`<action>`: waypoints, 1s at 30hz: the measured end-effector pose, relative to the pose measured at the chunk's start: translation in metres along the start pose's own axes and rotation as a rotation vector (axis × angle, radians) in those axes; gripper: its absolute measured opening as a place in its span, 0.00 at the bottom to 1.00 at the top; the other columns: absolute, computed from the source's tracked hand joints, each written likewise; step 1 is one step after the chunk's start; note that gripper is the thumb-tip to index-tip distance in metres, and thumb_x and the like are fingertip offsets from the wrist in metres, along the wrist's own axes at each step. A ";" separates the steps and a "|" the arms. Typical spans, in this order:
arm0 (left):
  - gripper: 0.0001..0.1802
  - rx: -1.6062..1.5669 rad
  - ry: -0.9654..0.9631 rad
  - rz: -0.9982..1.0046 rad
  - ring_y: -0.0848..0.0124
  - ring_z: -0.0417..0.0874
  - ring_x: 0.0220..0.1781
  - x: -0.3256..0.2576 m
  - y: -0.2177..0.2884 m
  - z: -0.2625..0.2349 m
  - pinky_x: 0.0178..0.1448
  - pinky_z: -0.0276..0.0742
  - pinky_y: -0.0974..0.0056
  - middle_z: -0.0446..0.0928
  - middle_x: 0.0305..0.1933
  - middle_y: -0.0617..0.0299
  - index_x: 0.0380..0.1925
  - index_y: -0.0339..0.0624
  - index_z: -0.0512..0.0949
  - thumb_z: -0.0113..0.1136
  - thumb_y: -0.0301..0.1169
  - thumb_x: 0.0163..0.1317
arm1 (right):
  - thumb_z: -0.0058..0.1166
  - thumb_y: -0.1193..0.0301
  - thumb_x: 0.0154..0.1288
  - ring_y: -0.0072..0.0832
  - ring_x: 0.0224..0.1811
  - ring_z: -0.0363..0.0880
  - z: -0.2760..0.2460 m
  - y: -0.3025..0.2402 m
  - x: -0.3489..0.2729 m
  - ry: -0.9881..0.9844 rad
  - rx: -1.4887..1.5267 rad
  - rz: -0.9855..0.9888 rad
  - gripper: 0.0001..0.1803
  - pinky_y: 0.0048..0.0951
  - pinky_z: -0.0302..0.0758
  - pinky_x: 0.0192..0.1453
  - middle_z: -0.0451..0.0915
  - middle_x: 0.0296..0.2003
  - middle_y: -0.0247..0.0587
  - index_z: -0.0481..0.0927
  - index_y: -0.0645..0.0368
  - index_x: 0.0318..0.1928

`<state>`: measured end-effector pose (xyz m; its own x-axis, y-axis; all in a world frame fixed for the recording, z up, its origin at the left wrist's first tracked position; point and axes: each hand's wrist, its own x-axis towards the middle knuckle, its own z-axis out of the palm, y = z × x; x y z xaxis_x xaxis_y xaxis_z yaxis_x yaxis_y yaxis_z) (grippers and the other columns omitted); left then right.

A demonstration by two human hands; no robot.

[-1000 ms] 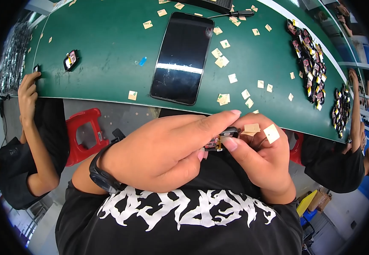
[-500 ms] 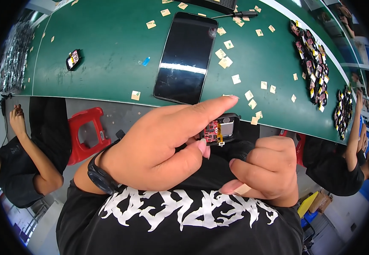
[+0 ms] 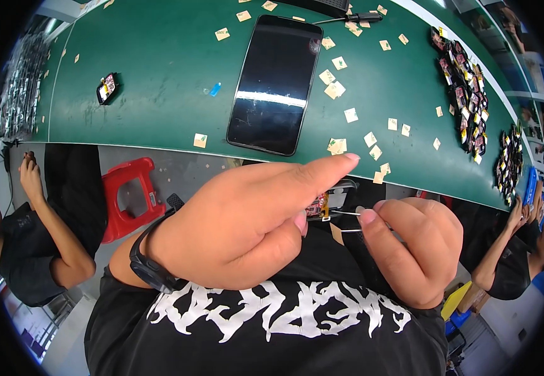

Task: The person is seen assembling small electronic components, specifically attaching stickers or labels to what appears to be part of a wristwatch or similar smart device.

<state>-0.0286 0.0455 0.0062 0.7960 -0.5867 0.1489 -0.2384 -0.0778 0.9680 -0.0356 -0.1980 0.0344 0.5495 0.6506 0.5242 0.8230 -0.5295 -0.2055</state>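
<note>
Black oblong-cased circuit module (image 3: 326, 202): between hands (image 3: 247, 225), before green flat desk (image 3: 153, 81) | black rectangular glass-screened phone (image 3: 274, 81): on desk

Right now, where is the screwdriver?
In the head view, the screwdriver lies at the top, right of centre, on the green table, its shaft pointing left toward the phone's upper right corner.
</note>
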 end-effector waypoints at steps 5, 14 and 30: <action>0.29 -0.018 -0.008 0.014 0.72 0.82 0.30 0.001 0.000 0.003 0.37 0.80 0.67 0.79 0.33 0.58 0.69 0.28 0.68 0.48 0.18 0.66 | 0.66 0.80 0.44 0.28 0.25 0.76 0.008 -0.005 0.000 0.006 0.009 -0.032 0.11 0.25 0.66 0.22 0.79 0.30 0.42 0.83 0.67 0.32; 0.30 -0.096 -0.113 -0.068 0.73 0.83 0.31 0.004 0.004 -0.006 0.40 0.79 0.68 0.85 0.40 0.58 0.69 0.28 0.68 0.49 0.14 0.65 | 0.66 0.80 0.45 0.29 0.26 0.75 0.013 -0.002 -0.001 0.024 0.054 -0.101 0.08 0.25 0.66 0.21 0.78 0.31 0.43 0.82 0.68 0.29; 0.29 -0.016 -0.196 -0.045 0.67 0.85 0.35 0.015 0.002 -0.018 0.41 0.79 0.67 0.83 0.36 0.54 0.66 0.29 0.73 0.55 0.13 0.62 | 0.65 0.80 0.46 0.30 0.28 0.74 0.007 -0.002 0.001 -0.107 0.040 -0.148 0.07 0.26 0.65 0.22 0.76 0.29 0.42 0.81 0.69 0.27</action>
<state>-0.0071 0.0508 0.0138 0.6816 -0.7289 0.0650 -0.1950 -0.0952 0.9762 -0.0353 -0.1926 0.0301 0.4323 0.7752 0.4606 0.8999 -0.4032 -0.1660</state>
